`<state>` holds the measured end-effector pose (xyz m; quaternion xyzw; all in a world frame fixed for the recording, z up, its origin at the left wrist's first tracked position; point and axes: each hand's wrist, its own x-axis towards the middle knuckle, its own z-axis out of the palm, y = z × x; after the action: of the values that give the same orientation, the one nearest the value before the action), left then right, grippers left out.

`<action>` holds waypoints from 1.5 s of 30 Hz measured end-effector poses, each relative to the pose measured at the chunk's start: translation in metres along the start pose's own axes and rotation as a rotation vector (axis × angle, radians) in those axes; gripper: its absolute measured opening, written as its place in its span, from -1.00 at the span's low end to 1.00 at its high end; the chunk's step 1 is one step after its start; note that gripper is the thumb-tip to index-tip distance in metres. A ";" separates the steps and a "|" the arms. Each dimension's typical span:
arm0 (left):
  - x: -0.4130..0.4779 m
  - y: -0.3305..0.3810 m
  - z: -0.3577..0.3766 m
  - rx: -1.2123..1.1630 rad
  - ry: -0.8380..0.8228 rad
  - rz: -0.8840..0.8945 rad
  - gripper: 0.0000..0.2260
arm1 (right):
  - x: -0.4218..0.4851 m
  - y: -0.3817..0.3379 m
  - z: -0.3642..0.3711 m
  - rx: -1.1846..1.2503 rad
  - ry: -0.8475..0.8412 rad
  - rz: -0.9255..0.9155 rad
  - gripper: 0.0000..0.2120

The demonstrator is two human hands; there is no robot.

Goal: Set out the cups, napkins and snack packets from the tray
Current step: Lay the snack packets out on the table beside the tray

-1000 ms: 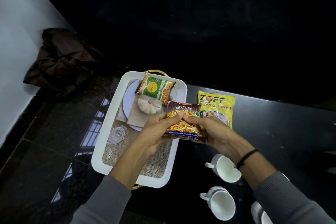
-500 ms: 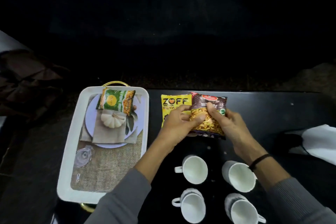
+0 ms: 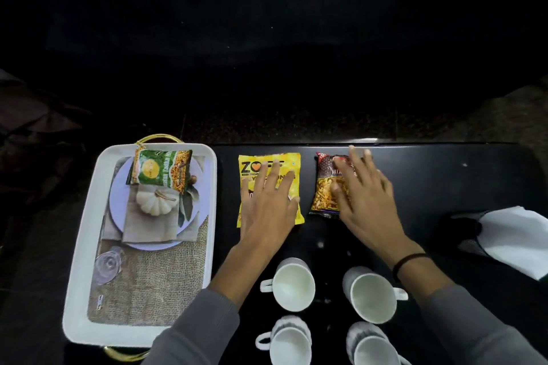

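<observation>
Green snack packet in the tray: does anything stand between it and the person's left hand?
Nothing visible blocks it. The green snack packet lies uncovered at the far end of the tray. The left hand rests flat on the yellow snack packet right of the tray; only the tray's low white rim lies between them.

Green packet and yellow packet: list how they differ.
The green packet lies in the tray, at its far end; the yellow packet lies on the black table. No hand touches the green packet; the left hand rests flat on the yellow packet. Both are snack packets lying face up.
</observation>
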<state>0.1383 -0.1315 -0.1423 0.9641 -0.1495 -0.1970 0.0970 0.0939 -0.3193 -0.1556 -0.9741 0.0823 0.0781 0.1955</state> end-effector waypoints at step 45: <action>-0.069 -0.171 -0.049 -0.327 0.276 -0.258 -0.58 | 0.046 -0.239 0.039 -0.013 -0.179 -0.508 -0.54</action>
<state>0.1401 0.0577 -0.1161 0.9645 0.0233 -0.0958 0.2451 0.1799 -0.0920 -0.1119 -0.9540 -0.1829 0.1130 0.2092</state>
